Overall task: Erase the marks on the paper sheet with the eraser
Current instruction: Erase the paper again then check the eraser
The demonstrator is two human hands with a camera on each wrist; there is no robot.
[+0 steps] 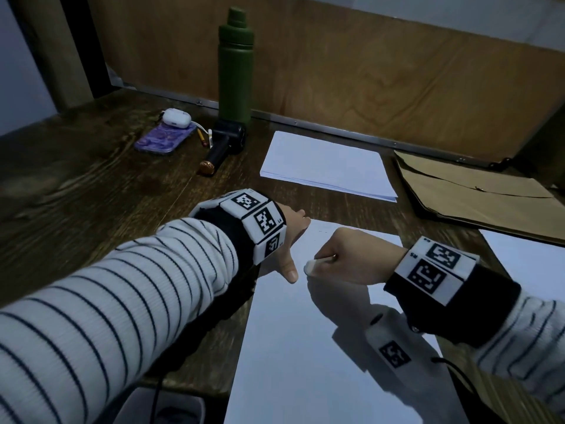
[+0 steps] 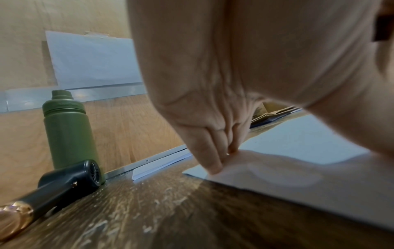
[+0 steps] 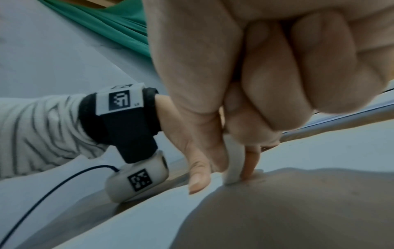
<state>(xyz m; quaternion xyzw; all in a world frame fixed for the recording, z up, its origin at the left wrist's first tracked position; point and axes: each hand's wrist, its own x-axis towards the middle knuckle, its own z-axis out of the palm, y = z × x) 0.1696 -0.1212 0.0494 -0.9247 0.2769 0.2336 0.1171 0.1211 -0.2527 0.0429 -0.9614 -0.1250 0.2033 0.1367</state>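
Observation:
A white paper sheet (image 1: pixel 305 347) lies on the dark wooden desk in front of me. Faint pencil marks (image 1: pixel 321 231) show near its far edge. My left hand (image 1: pixel 293 240) presses the sheet's far-left corner with straight fingers (image 2: pixel 213 166), thumb stretched toward me. My right hand (image 1: pixel 318 261) is curled round a small white eraser (image 1: pixel 309 267). In the right wrist view the eraser (image 3: pixel 233 170) is pinched upright, its lower end touching the paper sheet (image 3: pixel 319 210). The right hand's shadow covers the paper beneath it.
At the back stand a green bottle (image 1: pixel 235 65) and a black handheld device (image 1: pixel 223 145), with a purple-cased phone (image 1: pixel 165 137) and white earbud case (image 1: pixel 176 117) to their left. A paper stack (image 1: pixel 330 166) and brown envelope (image 1: pixel 477 194) lie beyond the sheet.

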